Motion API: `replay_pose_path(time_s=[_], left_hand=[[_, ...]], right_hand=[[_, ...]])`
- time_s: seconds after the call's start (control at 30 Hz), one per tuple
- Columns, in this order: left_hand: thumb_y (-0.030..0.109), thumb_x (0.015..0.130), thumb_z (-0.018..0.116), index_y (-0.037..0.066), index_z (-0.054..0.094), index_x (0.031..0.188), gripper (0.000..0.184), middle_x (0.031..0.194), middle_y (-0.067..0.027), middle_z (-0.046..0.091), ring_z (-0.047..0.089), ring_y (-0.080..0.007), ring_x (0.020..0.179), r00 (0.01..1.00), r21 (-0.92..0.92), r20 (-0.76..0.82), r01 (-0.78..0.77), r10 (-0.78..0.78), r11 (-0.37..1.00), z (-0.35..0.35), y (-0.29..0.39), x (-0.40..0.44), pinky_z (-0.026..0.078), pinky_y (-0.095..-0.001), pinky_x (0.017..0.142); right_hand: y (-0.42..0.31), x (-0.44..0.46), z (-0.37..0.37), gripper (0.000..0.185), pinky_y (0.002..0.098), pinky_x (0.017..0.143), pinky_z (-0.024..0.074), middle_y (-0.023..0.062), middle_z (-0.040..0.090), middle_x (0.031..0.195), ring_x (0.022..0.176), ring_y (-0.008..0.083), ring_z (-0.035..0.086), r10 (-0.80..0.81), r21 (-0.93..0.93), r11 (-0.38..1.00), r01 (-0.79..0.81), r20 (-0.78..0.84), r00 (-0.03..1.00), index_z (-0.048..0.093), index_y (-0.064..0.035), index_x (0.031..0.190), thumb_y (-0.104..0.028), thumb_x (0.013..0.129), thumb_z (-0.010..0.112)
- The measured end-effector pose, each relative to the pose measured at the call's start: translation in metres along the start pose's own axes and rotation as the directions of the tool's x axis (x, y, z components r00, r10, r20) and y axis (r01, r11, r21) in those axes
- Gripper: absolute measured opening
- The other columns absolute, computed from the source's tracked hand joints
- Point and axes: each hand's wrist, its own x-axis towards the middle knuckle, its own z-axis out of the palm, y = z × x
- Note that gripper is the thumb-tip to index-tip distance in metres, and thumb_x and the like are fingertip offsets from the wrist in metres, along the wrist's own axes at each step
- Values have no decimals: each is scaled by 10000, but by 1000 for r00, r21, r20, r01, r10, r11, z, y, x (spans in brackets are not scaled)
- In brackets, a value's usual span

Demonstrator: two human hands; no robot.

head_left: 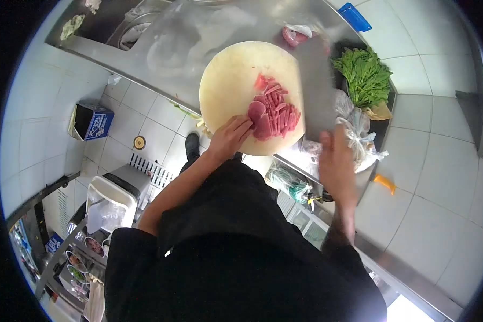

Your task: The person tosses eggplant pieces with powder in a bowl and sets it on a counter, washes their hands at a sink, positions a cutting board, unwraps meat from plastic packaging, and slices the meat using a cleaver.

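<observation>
Sliced red meat (pixel 276 114) lies on a round, pale cutting board (pixel 225 75), with strips at the right and rounder slices at the left. My left hand (pixel 232 135) rests at the board's lower edge, its fingers bent together and their tips touching the left slices. To the right of the board, my right hand (pixel 335 155) is blurred by motion, closed at the lower end of a wide grey cleaver (pixel 315 80). The cleaver's blade is also blurred and stands along the board's right edge, apart from the meat slices.
Leafy greens (pixel 364 78) and plastic bags (pixel 357 131) sit right of the cleaver. A wrapped piece of meat (pixel 296 35) lies behind the board on the steel counter (pixel 172 64). A sink (pixel 131 32) is at the upper left. A white bin (pixel 112 198) stands below left.
</observation>
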Motion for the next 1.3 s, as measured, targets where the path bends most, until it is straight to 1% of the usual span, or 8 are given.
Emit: replay_pose_path(time_s=[0.13, 0.2, 0.4, 0.6, 0.8, 1.07, 1.1, 1.3], left_hand=[[165, 847, 655, 16, 618, 1037, 245, 1077, -123, 615, 593, -300, 1032, 1000, -26, -4, -10, 10, 1000, 1, -2, 0, 501, -381, 866], [166, 845, 657, 17, 621, 1030, 241, 1076, -123, 615, 595, -298, 1028, 1000, -8, -4, -19, 19, 1000, 2, -2, 0, 502, -380, 863], [148, 840, 665, 16, 632, 1005, 215, 1063, -120, 620, 601, -290, 1009, 1000, -18, -1, -21, 21, 1000, 2, 0, 6, 505, -381, 857], [131, 828, 678, 14, 633, 997, 210, 1041, -113, 625, 603, -294, 986, 999, -31, -38, -20, 19, 999, 2, -1, 2, 509, -384, 844], [121, 816, 683, 12, 633, 998, 218, 1035, -109, 623, 601, -286, 992, 999, -7, -27, -30, 29, 1000, 1, -1, 6, 510, -377, 839], [126, 832, 664, 18, 644, 999, 199, 1057, -105, 627, 602, -279, 1018, 998, -4, -51, -31, 30, 1000, 0, 0, 3, 507, -362, 857], [125, 836, 661, 17, 646, 1002, 198, 1066, -107, 628, 601, -279, 1024, 999, -6, -42, -30, 29, 1000, 2, -3, 2, 505, -361, 862], [123, 845, 650, 5, 646, 999, 194, 1060, -115, 624, 599, -284, 1010, 999, -7, -31, -34, 34, 999, -2, -2, 7, 501, -365, 864]], right_hand=[[39, -2, 74, 206, 582, 564, 446, 350, 587, 740, 749, 534, 596, 72, 68, 996, -59, -223, 972, 374, -8, 1067, -189, 987, 433], [43, 7, 125, 213, 615, 631, 454, 364, 586, 752, 734, 562, 575, 101, -22, 995, -99, 138, 985, 365, -1, 1084, -144, 947, 443], [13, 23, 26, 203, 599, 603, 413, 342, 585, 769, 766, 526, 576, -69, -17, 997, 72, 128, 989, 417, -49, 1049, -246, 999, 409], [-13, -16, 39, 296, 568, 636, 462, 339, 599, 812, 753, 457, 638, 331, 69, 943, -326, -81, 940, 418, 20, 1107, -252, 990, 425], [56, 16, 118, 271, 627, 633, 447, 354, 593, 748, 704, 550, 579, 5, 73, 997, -17, 162, 987, 356, 14, 1163, -160, 963, 411], [6, 5, 35, 187, 613, 613, 446, 339, 573, 696, 693, 540, 576, 123, 231, 970, -78, -186, 975, 386, 2, 1089, -129, 959, 418], [38, 7, 77, 187, 614, 618, 451, 340, 576, 693, 692, 540, 579, -221, -93, 975, 202, -316, 922, 386, 14, 1081, -111, 946, 418], [49, 29, 128, 229, 624, 608, 429, 347, 585, 736, 720, 538, 577, -4, -6, 1000, 4, 138, 990, 357, -14, 1125, -143, 957, 446]])
